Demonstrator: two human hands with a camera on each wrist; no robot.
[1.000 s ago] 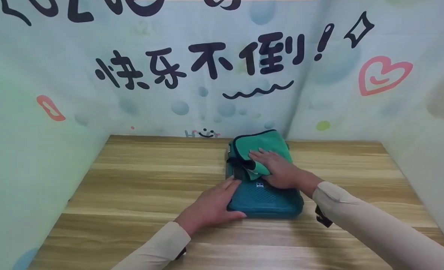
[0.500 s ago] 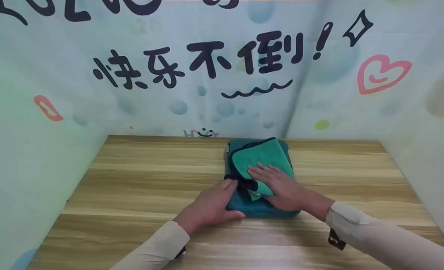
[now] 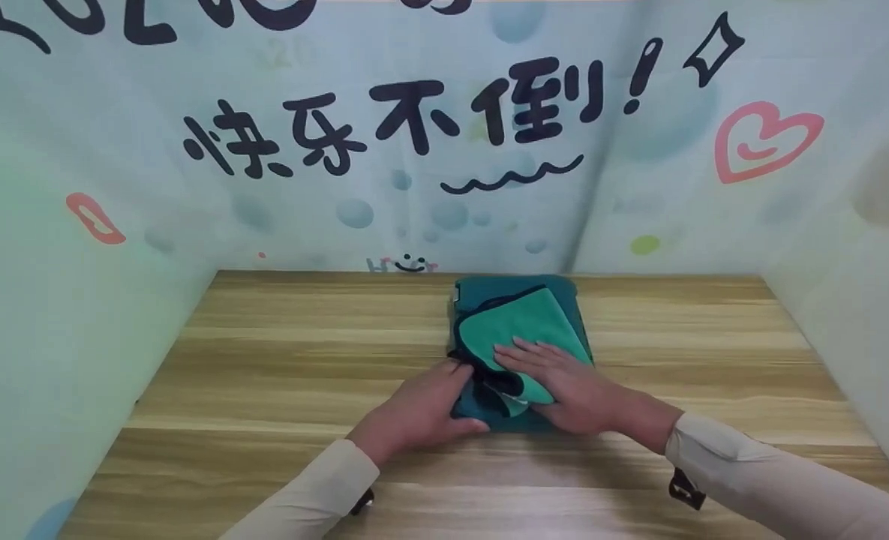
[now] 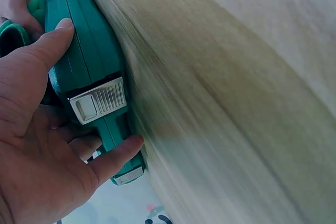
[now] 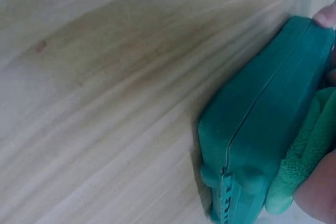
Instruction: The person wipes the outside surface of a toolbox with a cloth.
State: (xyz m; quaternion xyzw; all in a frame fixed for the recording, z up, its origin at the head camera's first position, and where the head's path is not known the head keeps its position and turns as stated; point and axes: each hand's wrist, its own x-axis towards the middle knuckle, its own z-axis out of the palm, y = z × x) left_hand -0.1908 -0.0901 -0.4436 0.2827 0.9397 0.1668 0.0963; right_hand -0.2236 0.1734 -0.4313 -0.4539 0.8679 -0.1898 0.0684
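Thumb and fingers of the person's left hand (image 3: 418,416) were set apart around the near-left corner of a teal case (image 3: 489,286), holding it, with a silver latch (image 4: 97,100) showing between them in the left wrist view. The case lay flat on the wooden table (image 3: 279,360), its long axis running near to far, so that most of its length reached away beyond that hand. To the right of this grip, and somewhat farther, a folded green cloth (image 3: 519,315) with a dark hem lay slantwise on top of the case. Whether the left fingertips touched the hem could not be told. The right hand (image 3: 575,394) was the nearer to the cloth: its straight fingers rested flat on it, pointing far and left, pressing rather than clamped. What mattered most, by judgement, was cloth over case: any slide of the right hand would work along that long axis, against the braced near corner.
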